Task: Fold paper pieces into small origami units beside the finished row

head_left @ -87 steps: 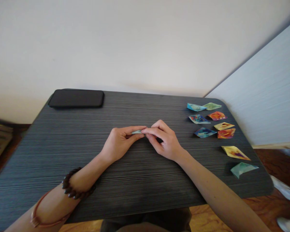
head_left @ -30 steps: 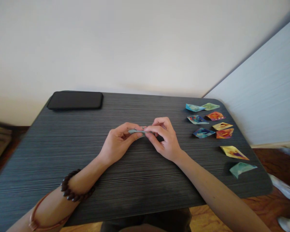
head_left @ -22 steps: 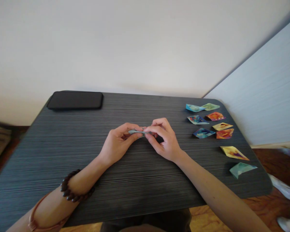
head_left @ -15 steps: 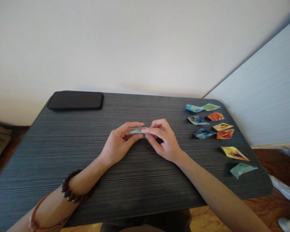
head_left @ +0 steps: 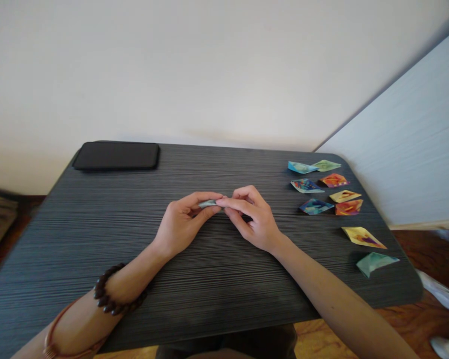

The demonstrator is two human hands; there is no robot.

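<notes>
A small pale green piece of folded paper (head_left: pixel 207 203) is held between my two hands above the middle of the dark table (head_left: pixel 209 279). My left hand (head_left: pixel 185 219) pinches it from the left, thumb below and fingers along the far side. From the right, my right hand (head_left: pixel 252 214) grips its other end, with the index finger laid over the top. Most of the paper is hidden behind the fingers, so its full shape does not show.
Several folded paper pieces, among them a blue one (head_left: pixel 316 206), a yellow one (head_left: pixel 364 238) and a green one (head_left: pixel 376 262), lie along the table's right side. A black phone (head_left: pixel 116 155) rests at the far left corner. Behind the table stands a white wall (head_left: pixel 217 70).
The fingers of my left hand have closed down onto the paper, and less of it shows. My right hand has barely shifted. The pieces on the table stay put.
</notes>
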